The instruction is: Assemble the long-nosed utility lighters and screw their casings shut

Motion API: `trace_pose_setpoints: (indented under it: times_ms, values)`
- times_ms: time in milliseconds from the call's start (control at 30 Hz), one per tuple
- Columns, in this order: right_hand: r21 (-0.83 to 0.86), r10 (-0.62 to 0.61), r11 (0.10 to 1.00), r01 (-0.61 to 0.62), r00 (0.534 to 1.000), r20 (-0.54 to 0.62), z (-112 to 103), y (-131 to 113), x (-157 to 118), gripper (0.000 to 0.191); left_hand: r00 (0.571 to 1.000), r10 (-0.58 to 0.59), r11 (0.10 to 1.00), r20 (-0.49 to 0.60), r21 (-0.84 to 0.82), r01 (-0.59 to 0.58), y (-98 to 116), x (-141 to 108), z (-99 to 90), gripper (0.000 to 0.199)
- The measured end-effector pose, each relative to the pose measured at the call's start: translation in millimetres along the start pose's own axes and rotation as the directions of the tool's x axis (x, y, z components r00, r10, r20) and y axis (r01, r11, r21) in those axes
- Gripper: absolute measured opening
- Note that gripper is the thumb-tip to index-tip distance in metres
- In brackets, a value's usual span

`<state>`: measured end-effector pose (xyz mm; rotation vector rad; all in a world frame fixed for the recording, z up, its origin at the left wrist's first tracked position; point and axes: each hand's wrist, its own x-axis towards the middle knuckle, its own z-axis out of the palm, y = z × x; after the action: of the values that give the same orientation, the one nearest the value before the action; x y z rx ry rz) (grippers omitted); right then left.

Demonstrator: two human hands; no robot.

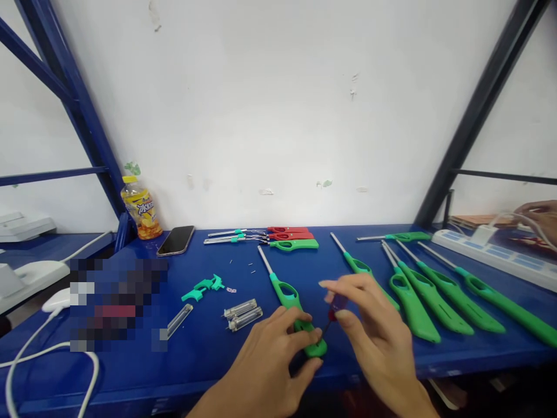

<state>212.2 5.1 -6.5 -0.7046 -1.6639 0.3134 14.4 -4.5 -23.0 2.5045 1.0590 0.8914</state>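
Near the front edge of the blue table, a green lighter (288,295) lies with its metal nozzle pointing away. My left hand (278,354) presses its fingers around the lighter's handle. In my right hand (376,331) a small screwdriver (334,307) is pinched by its dark red handle, its shaft slanting down to the lower end of the lighter. Several green lighters (439,296) lie to the right of my right hand. Left of my left hand are clear fuel tanks (243,316) and small teal plastic parts (202,287).
Red and green lighter halves (291,237) with wires lie at the back. A phone (176,240) and a drink bottle (141,209) stand at back left, a white cable (93,371) at left. A power strip (496,255) is at right, near another person's hand (542,217).
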Motion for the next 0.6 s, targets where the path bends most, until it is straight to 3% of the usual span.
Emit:
trace_pose_setpoints:
  times_ms: [133,300,433,600]
  values:
    - [0.103,0.024,0.994,-0.039,0.990,0.139,-0.5,-5.6,3.1,0.042,1.000,0.000,1.000,-0.010,-0.012,0.000,0.5,-0.3,-1.1,0.024]
    - [0.111,-0.018,0.994,0.011,0.998,0.060,0.9,-8.2,5.2,0.033,1.000,-0.015,0.999,0.011,-0.030,0.016,1.5,0.0,-1.9,0.026]
    - [0.083,0.025,0.996,-0.037,0.990,0.142,-3.3,-8.7,6.9,0.034,1.000,-0.015,1.000,0.008,-0.027,0.015,0.9,-0.4,-0.8,0.023]
    - [0.060,0.010,0.998,-0.010,1.000,0.006,-8.4,-8.8,7.4,0.032,1.000,-0.010,1.000,-0.005,-0.016,0.010,0.2,0.1,0.9,0.027]
